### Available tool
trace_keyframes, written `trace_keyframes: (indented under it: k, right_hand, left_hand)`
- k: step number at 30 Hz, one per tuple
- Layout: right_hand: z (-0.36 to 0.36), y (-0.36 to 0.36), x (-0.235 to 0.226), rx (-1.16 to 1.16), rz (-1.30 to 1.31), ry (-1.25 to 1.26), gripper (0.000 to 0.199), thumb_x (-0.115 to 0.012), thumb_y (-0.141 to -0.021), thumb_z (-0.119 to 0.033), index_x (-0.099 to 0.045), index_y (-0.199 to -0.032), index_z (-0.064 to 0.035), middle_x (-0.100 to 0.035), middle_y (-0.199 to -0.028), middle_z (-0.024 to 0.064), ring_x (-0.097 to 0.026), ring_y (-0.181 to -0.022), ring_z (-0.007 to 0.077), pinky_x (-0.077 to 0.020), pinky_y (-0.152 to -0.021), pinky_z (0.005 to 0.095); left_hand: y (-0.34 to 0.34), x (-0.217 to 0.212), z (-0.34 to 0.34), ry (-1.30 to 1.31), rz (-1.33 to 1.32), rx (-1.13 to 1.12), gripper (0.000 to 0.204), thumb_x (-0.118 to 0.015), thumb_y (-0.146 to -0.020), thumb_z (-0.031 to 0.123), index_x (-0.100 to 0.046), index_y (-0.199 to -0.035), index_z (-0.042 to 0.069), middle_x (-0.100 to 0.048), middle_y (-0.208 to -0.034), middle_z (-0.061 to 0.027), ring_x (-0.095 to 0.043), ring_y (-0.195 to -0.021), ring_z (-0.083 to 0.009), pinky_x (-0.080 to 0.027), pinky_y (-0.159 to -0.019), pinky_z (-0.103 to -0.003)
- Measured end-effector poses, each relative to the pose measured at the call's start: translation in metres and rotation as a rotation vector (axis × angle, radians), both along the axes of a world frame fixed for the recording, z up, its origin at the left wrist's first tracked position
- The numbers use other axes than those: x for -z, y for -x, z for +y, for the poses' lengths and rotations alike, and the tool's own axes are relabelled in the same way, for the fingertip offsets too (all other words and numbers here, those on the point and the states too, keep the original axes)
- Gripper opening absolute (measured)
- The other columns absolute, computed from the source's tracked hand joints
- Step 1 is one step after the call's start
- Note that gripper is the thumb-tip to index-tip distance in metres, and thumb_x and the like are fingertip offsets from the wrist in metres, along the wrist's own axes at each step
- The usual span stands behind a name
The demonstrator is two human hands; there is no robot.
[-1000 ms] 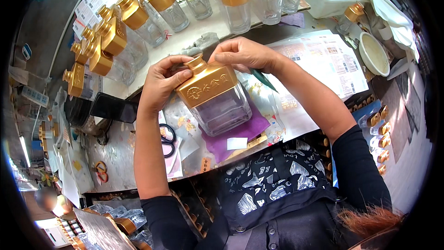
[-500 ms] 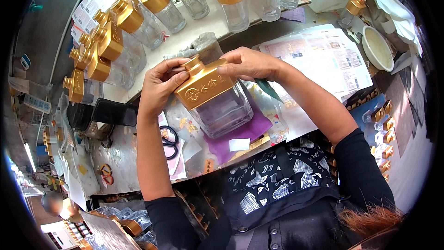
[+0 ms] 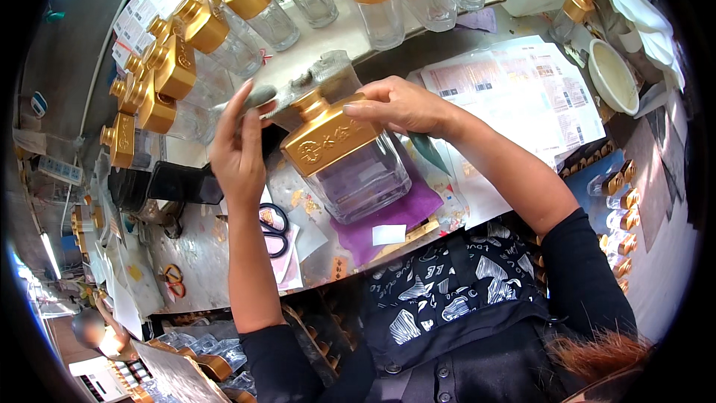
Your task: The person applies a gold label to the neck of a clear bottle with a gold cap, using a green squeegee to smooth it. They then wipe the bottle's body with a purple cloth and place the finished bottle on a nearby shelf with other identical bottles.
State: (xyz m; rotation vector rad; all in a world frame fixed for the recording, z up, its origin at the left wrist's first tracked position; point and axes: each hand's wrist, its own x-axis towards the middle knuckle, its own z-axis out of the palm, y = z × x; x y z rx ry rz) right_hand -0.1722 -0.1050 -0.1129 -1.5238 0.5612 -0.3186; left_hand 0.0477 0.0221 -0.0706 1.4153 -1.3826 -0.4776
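A clear rectangular glass bottle (image 3: 362, 186) with a gold embossed upper part and gold neck stands tilted on a purple cloth (image 3: 362, 237). My right hand (image 3: 403, 107) grips the gold shoulder from the right, thumb on the front face. A dark green leaf-shaped piece (image 3: 428, 151) hangs below that hand; whether I hold it is hidden. My left hand (image 3: 240, 149) is raised off the bottle, just left of its neck. A grey rounded thing (image 3: 261, 95) shows among its fingertips, seemingly held between them. Behind the bottle lies a crumpled grey cloth (image 3: 333, 73).
Many gold-topped bottles (image 3: 369, 0) line the raised shelf at back and left. Printed sheets (image 3: 514, 97) cover the right side, near a white bowl (image 3: 613, 77). Dark-handled scissors (image 3: 274, 230), a black phone (image 3: 185, 182) and a white paper slip (image 3: 388, 234) lie nearer.
My left hand has let go of the bottle's gold shoulder and moved left and up, the grey thing now showing at its fingertips. My right hand stays on the bottle, which has barely moved.
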Motion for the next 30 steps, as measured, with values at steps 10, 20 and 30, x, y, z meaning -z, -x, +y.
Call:
trace_keyframes:
  k: [10, 20, 30]
  right_hand:
    - [0.007, 0.0, 0.001, 0.041, -0.132, 0.288, 0.06, -0.066, -0.08, -0.059, -0.061, -0.073, 0.0008, -0.053, -0.066, 0.0056, -0.048, -0.064, 0.0129, -0.039, -0.06, 0.0303]
    - [0.009, 0.001, 0.0, 0.05, -0.12, 0.311, 0.063, -0.065, -0.079, -0.061, -0.057, -0.069, 0.0007, -0.05, -0.063, 0.0067, -0.047, -0.062, 0.0143, -0.0357, -0.056, 0.0328]
    - [0.009, 0.007, -0.001, 0.076, -0.102, 0.27, 0.061, -0.063, -0.082, -0.059, -0.06, -0.071, 0.0004, -0.054, -0.066, 0.0066, -0.051, -0.065, 0.0146, -0.0391, -0.059, 0.0311]
  left_hand:
    - [0.029, -0.039, 0.013, 0.328, -1.026, 0.168, 0.048, -0.059, -0.072, -0.003, -0.068, -0.116, 0.014, -0.057, -0.069, -0.0024, -0.064, -0.102, -0.0206, -0.042, -0.089, -0.038]
    - [0.052, -0.069, -0.019, 0.053, -1.292, 0.321, 0.048, -0.056, -0.081, 0.006, -0.06, -0.128, 0.015, -0.059, -0.07, -0.0037, -0.06, -0.109, -0.0197, -0.035, -0.098, -0.04]
    - [0.011, -0.042, 0.01, 0.222, -1.263, 0.355, 0.043, -0.053, -0.077, -0.001, -0.066, -0.115, 0.013, -0.068, -0.095, -0.0092, -0.057, -0.118, -0.0238, -0.034, -0.101, -0.04]
